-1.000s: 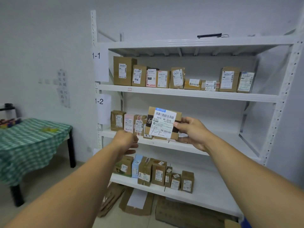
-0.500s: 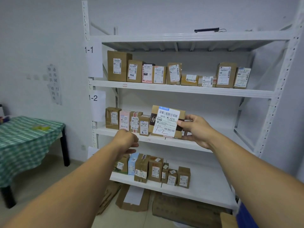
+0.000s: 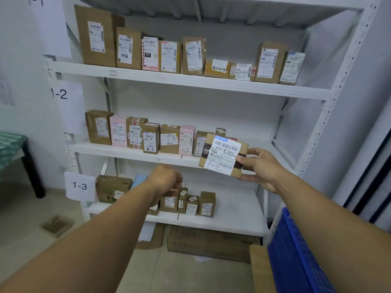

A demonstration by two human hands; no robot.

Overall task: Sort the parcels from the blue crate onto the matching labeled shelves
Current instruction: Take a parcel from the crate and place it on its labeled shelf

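**A parcel marked 1-2 at the middle shelf, not yet set down**

Our right hand pinches the right end of a brown parcel, thumb on its front face and fingers behind. The box hangs slightly tilted in the air, just in front of the middle shelf. Its white label faces us with "1-2" handwritten on it. Our left hand hovers lower and to the left, curled into a fist and holding nothing.

We judge the step to be placing: the mark agrees with the 1-2 sign on the left post. The next move calls for carrying the box farther in and standing it upright at the right end of the row of parcels. The board is bare to the right of that row. A careless push could knock over the small boxes just behind it.

Farther out, the white rack carries a fuller row above and a short row on the board by the 1-3 sign. Flattened cardboard lies on the floor beneath. The blue crate sits near us at lower right. A table with a green checked cloth stands at far left.
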